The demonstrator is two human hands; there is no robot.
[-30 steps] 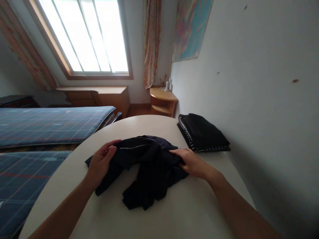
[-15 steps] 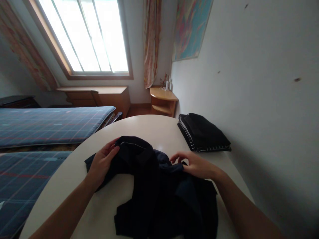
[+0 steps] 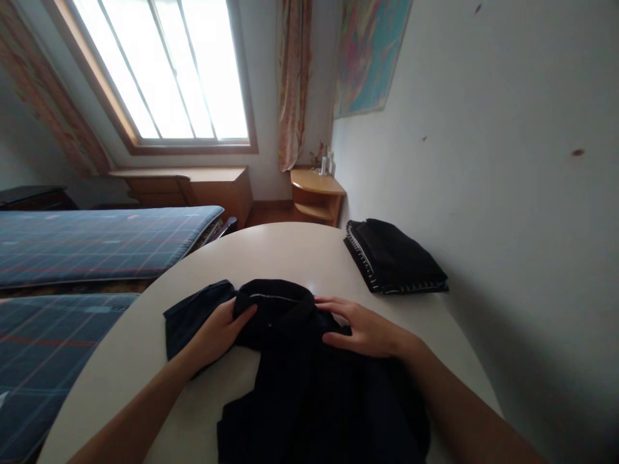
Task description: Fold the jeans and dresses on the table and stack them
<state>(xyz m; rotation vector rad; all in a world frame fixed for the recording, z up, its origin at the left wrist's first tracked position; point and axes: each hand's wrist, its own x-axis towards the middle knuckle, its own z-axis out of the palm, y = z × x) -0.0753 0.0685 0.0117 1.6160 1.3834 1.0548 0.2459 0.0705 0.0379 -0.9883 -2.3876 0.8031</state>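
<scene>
A dark navy garment (image 3: 300,386) with a collar lies spread over the near part of the white round table (image 3: 271,248). My left hand (image 3: 220,332) pinches the cloth at the left side of the collar, thumb on top and fingers behind it. One sleeve reaches out to the left, beyond that hand. On the right side of the collar rests my right hand (image 3: 365,327), its thumb and fingers apart on the fabric. The garment's lower end runs out of view at the bottom.
A folded black cloth stack (image 3: 396,258) with white edge stitching lies at the table's right, near the wall (image 3: 483,193). Plaid mattresses (image 3: 106,245) are on the left. Behind the table stand a corner shelf (image 3: 316,183) and a low desk (image 3: 213,187) under the window.
My left hand has moved right and slightly down with the collar, which now lies flatter. My right hand has spread its fingers on the cloth, and the right side of the garment is less bunched.
</scene>
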